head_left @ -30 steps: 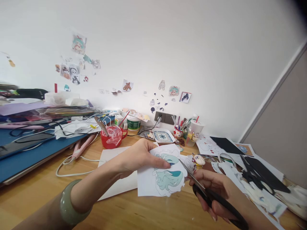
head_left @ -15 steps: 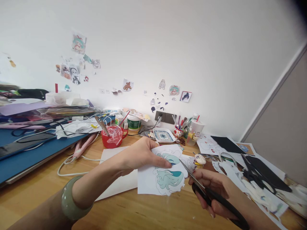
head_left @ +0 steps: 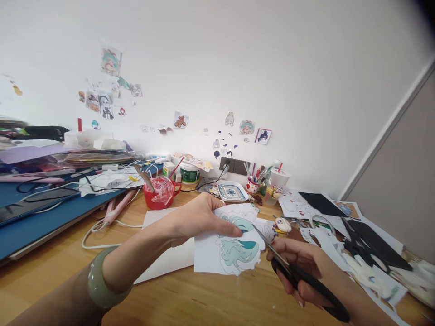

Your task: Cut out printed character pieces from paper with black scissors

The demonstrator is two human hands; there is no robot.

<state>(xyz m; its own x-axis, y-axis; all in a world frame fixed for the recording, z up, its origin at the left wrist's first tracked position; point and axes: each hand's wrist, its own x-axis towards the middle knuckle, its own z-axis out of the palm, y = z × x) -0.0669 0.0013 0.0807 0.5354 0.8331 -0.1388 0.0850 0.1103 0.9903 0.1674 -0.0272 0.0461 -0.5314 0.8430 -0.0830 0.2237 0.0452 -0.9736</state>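
Observation:
A sheet of white paper (head_left: pixel 207 258) printed with teal, hair-like shapes is pinched in my left hand (head_left: pixel 204 219), the thumb lying on top and the other fingers hidden behind. Its right edge is cut in a wavy outline. My right hand (head_left: pixel 302 267) grips black-handled scissors (head_left: pixel 317 290), fingers in the loops. The blades point up and left, with the tips against the right part of the printed paper, between the two teal shapes. A larger blank white sheet (head_left: pixel 170 260) lies on the wooden table (head_left: pixel 190 303) beneath my left forearm.
Behind my left hand stand a red mug (head_left: pixel 158 194) with a spoon and a square patterned dish (head_left: pixel 233 191). A plastic drink cup (head_left: pixel 274 188) is farther right. Another pair of black scissors (head_left: pixel 365 246) lies among paper scraps. Cables and a blue board (head_left: pixel 68 208) fill the left.
Both hands, the printed paper and the scissors have shifted only very slightly. My grip on each is unchanged.

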